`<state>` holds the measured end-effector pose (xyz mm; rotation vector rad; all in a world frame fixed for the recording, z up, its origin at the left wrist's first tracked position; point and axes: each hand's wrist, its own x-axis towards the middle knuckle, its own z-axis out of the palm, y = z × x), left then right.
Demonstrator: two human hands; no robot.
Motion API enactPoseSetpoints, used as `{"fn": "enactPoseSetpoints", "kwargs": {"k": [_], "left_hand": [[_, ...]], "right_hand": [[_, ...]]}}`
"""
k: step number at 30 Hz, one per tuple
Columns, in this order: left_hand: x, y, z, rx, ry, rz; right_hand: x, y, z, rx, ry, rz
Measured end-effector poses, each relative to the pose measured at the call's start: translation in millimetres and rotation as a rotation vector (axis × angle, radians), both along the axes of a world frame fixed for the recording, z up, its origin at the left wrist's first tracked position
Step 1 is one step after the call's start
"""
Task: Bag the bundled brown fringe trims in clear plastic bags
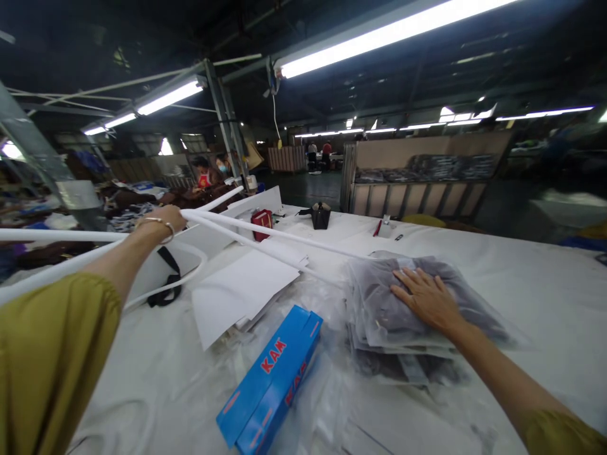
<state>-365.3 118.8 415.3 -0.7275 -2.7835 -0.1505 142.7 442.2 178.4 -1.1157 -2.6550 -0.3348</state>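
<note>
My left hand [169,218], a bangle on its wrist, is closed round a long white strap [265,231] and raised above the table's left side. Lengths of the strap run from that hand toward the stack, and others trail off to the left. Spread flat on top of a stack of dark garments in clear plastic bags [379,303] lies my right hand [424,297], fingers apart. Whether the strap passes under the stack is hidden. Between my arms lies a long blue box [272,379] with red "KAM" lettering, beside white paper sheets [251,281].
On the white table [535,278] are a red pouch [262,223], a black holder [321,218], a small red-handled tool [378,227] and loose clear plastic. A black strap [165,294] lies left. Beyond stand a wooden bin [417,196] and a seated person [205,174].
</note>
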Motion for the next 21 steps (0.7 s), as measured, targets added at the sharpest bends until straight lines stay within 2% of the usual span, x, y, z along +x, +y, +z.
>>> {"fn": "enactPoseSetpoints", "kwargs": {"k": [3, 5, 6, 8, 10, 12, 13, 15, 16, 18, 21], "left_hand": [[-1, -7, 11.0, -0.067, 0.039, 0.187], [15, -1, 2.2, -0.124, 0.080, 0.212], [28, 5, -9.3, -0.165, 0.099, 0.188], [59, 28, -48.2, -0.236, 0.121, 0.000], [96, 65, -104.3, -0.305, 0.065, -0.296], [133, 110, -166.8, -0.342, -0.065, -0.562], [151, 133, -196.5, -0.350, -0.155, -0.657], [181, 177, -247.3, -0.331, -0.294, -0.727], [192, 196, -267.4, -0.332, -0.376, -0.747], [205, 227, -297.3, -0.318, -0.518, -0.776], [206, 258, -320.1, -0.237, -0.614, -0.803]], "right_hand": [[1, -3, -3.5, 0.033, 0.040, 0.039], [0, -3, -5.2, 0.060, 0.042, 0.052], [0, -2, -5.8, 0.069, 0.035, 0.058], [-1, 0, -6.7, 0.082, 0.022, 0.065], [0, 4, -8.0, 0.101, 0.006, 0.076], [3, 7, -10.1, 0.133, -0.022, 0.086], [5, 9, -11.5, 0.152, -0.039, 0.094], [11, 13, -14.7, 0.189, -0.061, 0.108], [14, 15, -16.5, 0.204, -0.063, 0.115], [19, 20, -20.3, 0.226, -0.058, 0.134], [26, 26, -25.3, 0.229, -0.046, 0.181]]}}
